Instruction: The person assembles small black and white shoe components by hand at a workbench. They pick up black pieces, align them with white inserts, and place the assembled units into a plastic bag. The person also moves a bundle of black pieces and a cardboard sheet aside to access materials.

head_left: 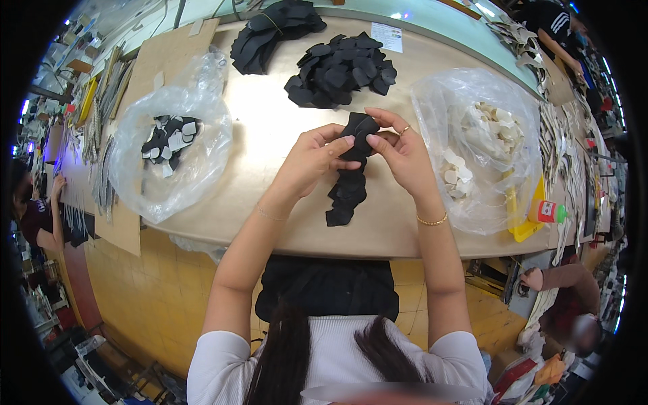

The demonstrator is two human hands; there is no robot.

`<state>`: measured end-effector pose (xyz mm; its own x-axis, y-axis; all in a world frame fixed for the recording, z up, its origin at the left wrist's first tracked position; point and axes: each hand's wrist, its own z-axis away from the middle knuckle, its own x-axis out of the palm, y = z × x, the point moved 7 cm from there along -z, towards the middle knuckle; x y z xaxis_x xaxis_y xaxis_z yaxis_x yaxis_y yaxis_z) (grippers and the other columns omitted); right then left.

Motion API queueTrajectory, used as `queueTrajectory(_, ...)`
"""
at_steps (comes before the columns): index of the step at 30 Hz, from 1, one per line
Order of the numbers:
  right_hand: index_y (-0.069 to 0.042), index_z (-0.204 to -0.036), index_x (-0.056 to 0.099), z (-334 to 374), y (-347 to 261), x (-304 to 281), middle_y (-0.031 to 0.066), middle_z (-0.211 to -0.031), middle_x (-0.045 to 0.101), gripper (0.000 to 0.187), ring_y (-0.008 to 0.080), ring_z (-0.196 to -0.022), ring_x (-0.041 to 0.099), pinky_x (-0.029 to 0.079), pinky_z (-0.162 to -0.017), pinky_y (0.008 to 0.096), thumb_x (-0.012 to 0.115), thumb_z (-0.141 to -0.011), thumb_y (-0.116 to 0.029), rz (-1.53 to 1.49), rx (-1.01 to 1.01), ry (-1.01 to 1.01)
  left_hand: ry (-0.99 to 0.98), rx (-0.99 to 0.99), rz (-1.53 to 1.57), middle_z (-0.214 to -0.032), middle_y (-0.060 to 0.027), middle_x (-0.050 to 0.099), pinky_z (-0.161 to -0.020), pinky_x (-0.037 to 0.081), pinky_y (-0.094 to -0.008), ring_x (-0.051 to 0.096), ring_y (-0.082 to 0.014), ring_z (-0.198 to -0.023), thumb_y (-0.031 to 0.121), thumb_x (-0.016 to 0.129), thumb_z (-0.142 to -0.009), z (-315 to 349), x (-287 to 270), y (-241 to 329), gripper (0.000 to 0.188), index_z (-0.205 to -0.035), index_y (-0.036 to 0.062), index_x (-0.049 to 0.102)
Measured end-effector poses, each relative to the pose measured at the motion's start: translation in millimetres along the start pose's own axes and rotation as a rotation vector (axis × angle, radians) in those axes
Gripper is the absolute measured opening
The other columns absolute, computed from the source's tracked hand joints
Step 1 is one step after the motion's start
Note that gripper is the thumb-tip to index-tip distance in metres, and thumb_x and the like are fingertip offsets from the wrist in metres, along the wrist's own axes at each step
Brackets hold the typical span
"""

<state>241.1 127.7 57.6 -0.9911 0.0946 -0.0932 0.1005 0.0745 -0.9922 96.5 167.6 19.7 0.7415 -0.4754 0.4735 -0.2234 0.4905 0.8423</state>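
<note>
Over the middle of the table, my left hand [312, 155] and my right hand [403, 150] pinch small black cut pieces [360, 130] between thumbs and fingers. Below them a row of overlapping black pieces [347, 196] trails down toward the near table edge. A loose heap of similar black pieces [341, 69] lies just beyond my hands. Farther left sits a fanned stack of black pieces [273, 32] with a thin band around it. Whether the pinched pieces are fixed to each other I cannot tell.
At left, a clear plastic bag [125, 177] holds black and white pieces. Another clear bag [424, 101] at right holds cream pieces. By it are a yellow tray [528, 229] and a green-capped bottle [548, 212]. Strips and cardboard [169, 57] flank the table [270, 233]. Other people work at both sides.
</note>
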Motion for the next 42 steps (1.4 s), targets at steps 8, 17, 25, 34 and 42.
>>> queueTrajectory(8,-0.012,-0.114,0.07,20,-58,24,0.0051,-0.114,0.062,0.042,0.0262,-0.098,0.059,0.052,-0.084,0.0347,0.075,-0.074,0.0,0.848,-0.603,-0.105,0.047,-0.047,-0.216,-0.1,-0.0059,0.069,-0.069,0.062,-0.0276,0.067,-0.0108,-0.088,0.015,0.063,-0.099,19,-5,9,0.019,-0.107,-0.002,0.069)
queueTrajectory(17,-0.005,-0.091,0.066,35,-63,18,0.0047,-0.099,0.067,0.02,0.025,-0.087,0.065,0.054,-0.073,0.0354,0.075,-0.075,0.002,0.72,-0.552,-0.224,0.053,-0.122,-0.187,-0.09,-0.0077,0.07,-0.06,0.06,-0.0246,0.069,-0.0127,-0.074,0.018,0.065,-0.098,26,-4,1,0.021,-0.099,-0.0023,0.069)
queueTrajectory(25,-0.003,-0.091,0.067,53,-35,2,0.0097,-0.109,0.068,0.021,0.0257,-0.096,0.068,0.057,-0.078,0.0332,0.071,-0.077,0.012,0.512,-0.377,-0.045,0.234,-0.12,-0.004,-0.096,-0.0112,0.071,-0.068,0.061,-0.0256,0.073,-0.0191,-0.084,0.02,0.062,-0.099,41,-39,-1,0.023,-0.105,-0.0017,0.065)
queueTrajectory(34,-0.006,-0.093,0.069,60,-21,24,0.0069,-0.11,0.069,0.022,0.0246,-0.109,0.062,0.046,-0.089,0.0375,0.069,-0.075,0.005,0.857,-0.552,-0.16,0.224,-0.116,0.173,-0.106,-0.0094,0.069,-0.08,0.063,-0.0311,0.07,-0.016,-0.092,0.012,0.061,-0.099,70,-44,-14,0.023,-0.116,-0.0026,0.062)
queueTrajectory(42,-0.004,-0.111,0.07,29,-20,47,0.0076,-0.103,0.069,0.021,0.0182,-0.083,0.065,0.049,-0.072,0.0282,0.069,-0.089,-0.004,0.431,-0.163,-0.166,0.31,-0.1,-0.012,-0.104,-0.0106,0.07,-0.076,0.064,-0.0303,0.071,-0.0188,-0.091,0.004,0.067,-0.094,97,-54,-21,0.025,-0.117,-0.0025,0.062)
